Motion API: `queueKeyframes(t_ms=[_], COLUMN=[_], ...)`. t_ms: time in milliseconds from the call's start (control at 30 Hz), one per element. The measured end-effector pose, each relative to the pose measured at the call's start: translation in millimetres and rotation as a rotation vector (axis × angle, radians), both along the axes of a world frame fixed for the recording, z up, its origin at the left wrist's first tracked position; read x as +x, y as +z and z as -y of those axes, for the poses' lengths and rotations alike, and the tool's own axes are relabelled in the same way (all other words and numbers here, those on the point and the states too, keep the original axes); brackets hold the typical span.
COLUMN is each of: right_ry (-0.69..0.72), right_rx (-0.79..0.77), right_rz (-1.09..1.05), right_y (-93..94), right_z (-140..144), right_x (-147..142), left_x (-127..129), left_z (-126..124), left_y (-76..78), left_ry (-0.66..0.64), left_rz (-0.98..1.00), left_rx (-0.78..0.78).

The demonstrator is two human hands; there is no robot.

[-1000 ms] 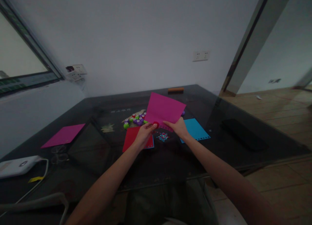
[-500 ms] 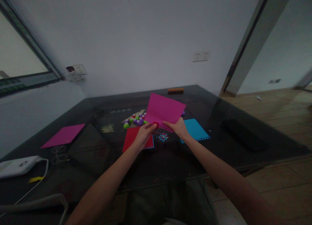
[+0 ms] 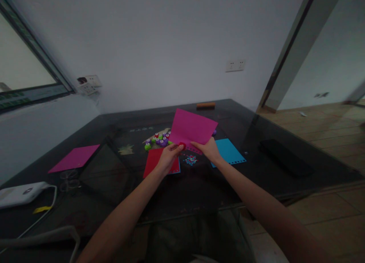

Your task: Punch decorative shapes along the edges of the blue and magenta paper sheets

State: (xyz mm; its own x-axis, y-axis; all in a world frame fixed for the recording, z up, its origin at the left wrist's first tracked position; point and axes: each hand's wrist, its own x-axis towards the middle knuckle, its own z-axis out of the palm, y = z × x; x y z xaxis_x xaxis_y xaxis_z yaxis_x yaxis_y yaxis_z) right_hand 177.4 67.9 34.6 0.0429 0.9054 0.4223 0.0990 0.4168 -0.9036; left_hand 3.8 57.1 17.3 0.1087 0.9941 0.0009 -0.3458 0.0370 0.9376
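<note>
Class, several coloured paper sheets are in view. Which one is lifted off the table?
The magenta sheet held up between the left hand and right hand. The other magenta sheet, the red sheet and the blue sheet all lie flat.

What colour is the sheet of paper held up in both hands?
Magenta pink; the sheet of paper shows best in the head view.

I see a dark glass-topped table (image 3: 265, 126) carrying everything. At its centre lies a red sheet (image 3: 152, 161), with a cluster of purple and green punches (image 3: 158, 140) just beyond it at 12 o'clock. A blue sheet (image 3: 229, 150) lies at 3 o'clock of the red one, small confetti (image 3: 191, 160) between them. A magenta sheet (image 3: 74, 158) lies well apart at 9 o'clock, a white device (image 3: 19, 193) at 8 o'clock, an orange bar (image 3: 205, 105) at the far edge.
</note>
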Motion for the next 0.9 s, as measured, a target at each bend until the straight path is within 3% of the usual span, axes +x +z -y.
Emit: queueKeyframes(t_ms=[900], right_ry=[0.012], right_rx=[0.025], right_rz=[-0.004], right_y=[-4.6], right_z=[-2.8], right_x=[0.3], left_x=[1.1], left_z=[1.0], left_y=[1.6], left_ry=[0.029], left_rz=[0.029], left_rx=[0.009])
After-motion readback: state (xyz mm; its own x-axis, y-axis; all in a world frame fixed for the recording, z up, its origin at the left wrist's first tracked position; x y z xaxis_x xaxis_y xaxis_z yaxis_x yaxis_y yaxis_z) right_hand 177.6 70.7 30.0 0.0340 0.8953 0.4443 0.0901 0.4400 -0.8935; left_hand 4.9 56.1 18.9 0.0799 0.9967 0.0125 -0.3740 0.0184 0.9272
